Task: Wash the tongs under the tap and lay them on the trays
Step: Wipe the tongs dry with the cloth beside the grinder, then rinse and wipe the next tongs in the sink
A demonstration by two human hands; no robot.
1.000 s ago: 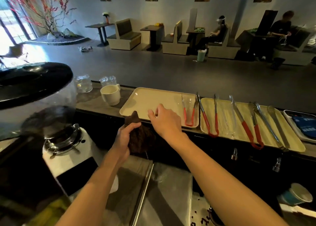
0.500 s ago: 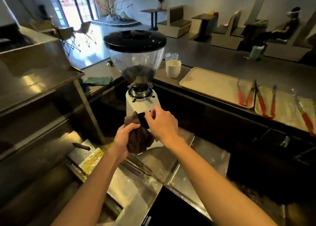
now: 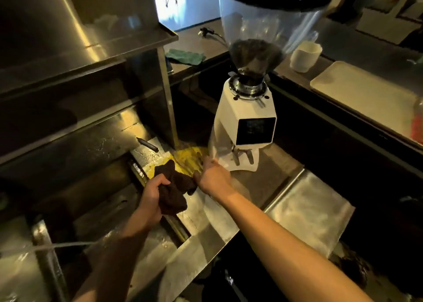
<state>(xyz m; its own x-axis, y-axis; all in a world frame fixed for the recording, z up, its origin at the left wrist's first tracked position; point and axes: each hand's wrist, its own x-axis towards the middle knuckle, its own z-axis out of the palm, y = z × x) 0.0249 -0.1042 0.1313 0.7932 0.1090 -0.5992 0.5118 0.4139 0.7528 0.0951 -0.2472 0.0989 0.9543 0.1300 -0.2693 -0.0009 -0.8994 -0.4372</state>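
**One dark cloth in hand, tongs well apart**

Left hand grips the bunched cloth, fingers curled round it, above the left edge of the steel counter. Right hand touches the cloth's far end, near the base of the white grinder. Its fingers are blurred, so I cannot tell their hold. A yellow rag lies flat just beyond. On the raised ledge sits a beige tray, with the tongs only a red blur at its right end.
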